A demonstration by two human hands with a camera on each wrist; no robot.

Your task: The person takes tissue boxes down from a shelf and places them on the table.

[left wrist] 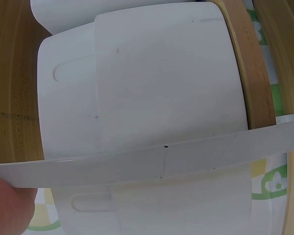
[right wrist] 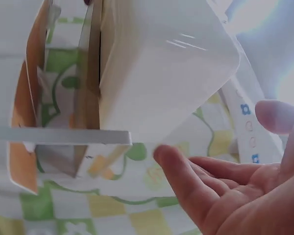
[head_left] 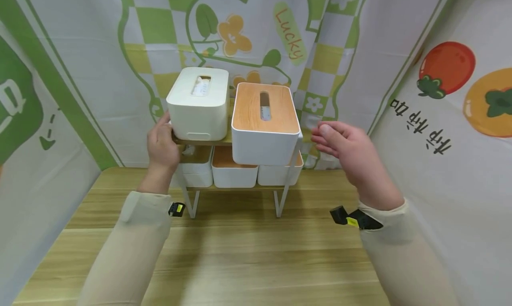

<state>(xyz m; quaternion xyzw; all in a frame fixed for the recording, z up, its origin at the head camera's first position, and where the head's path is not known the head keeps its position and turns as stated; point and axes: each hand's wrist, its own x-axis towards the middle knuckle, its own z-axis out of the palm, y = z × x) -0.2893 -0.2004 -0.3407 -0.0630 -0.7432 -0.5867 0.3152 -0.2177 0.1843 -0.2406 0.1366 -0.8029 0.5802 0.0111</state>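
At the left end of a two-tier rack [head_left: 224, 142], my left hand [head_left: 163, 145] holds the rack's corner, its fingers beside a cream tissue box [head_left: 200, 119]. Part of that hand shows against the rack's white metal bar [left wrist: 137, 164] in the left wrist view; its fingertips are hidden. A white tissue box with a wood-look lid [head_left: 264, 146] sits at the right of the top tier, its front jutting past the edge. Just right of it my right hand [head_left: 340, 141] is held in the air, fingers extended and loosely bent, touching nothing.
On the lower tier stand three more white boxes, at left [head_left: 196, 175], middle [head_left: 235, 176] and right [head_left: 280, 176]. The rack stands on a wood-grain table [head_left: 248, 252]. Printed cloth [head_left: 160, 30] hangs close behind it, with white panels [head_left: 432, 181] at the sides.
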